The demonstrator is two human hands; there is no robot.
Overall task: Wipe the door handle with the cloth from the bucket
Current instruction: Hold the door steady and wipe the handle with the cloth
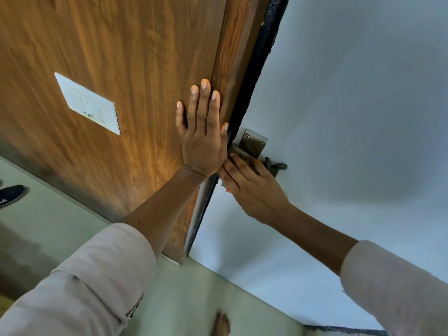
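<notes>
The metal door handle plate (pixel 253 143) with two screws sits on the pale blue-white door (pixel 351 117), near its black edge. My right hand (pixel 252 190) presses a dark, frayed cloth (pixel 274 164) against the handle just below the plate, hiding the lever. My left hand (pixel 203 132) lies flat with fingers spread on the brown wooden panel (pixel 135 69) beside the door edge, holding nothing.
A white switch plate (pixel 88 104) is set in the wooden panel to the left. Below lies pale green floor (pixel 206 294) with my bare foot (pixel 221 323) and a dark shoe (pixel 11 194) at the far left. No bucket is in view.
</notes>
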